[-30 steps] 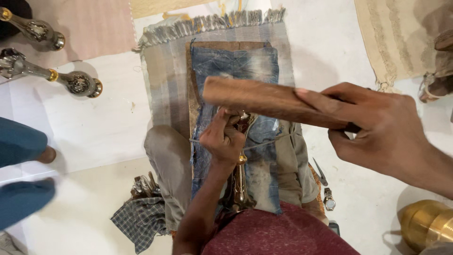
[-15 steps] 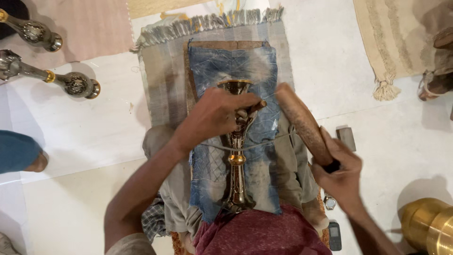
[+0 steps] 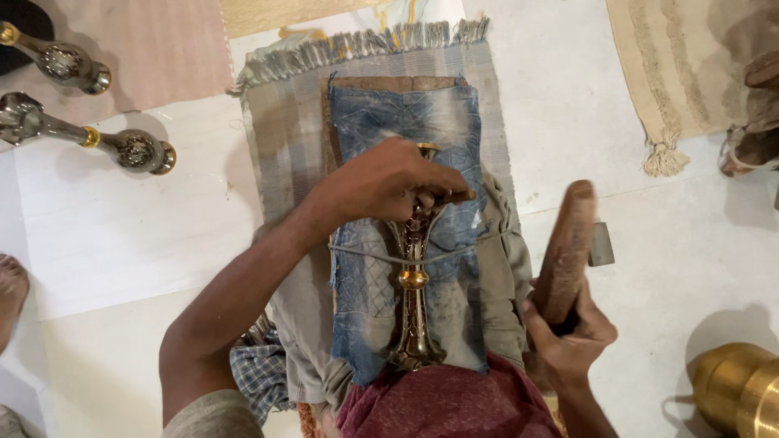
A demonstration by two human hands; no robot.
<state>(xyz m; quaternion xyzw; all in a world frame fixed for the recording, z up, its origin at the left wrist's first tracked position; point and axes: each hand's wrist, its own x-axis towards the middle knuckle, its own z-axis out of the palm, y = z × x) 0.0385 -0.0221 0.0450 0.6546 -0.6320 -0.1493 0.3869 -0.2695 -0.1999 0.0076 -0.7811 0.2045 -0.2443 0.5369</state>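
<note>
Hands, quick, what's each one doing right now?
Left hand: closed on a small tool pressed against the brass stand.
Right hand: closed around the wooden mallet, raised.

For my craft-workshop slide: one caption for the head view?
Left hand steadies a brass stem on denim cloth; right hand grips a wooden mallet.

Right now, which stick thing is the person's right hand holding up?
Find the blue denim cloth on the fringed grey mat. Just right of it, the right hand grips a wooden mallet, a thick brown club. Unlike the shiny brass stand nearby, it is dull, rough wood.
</note>
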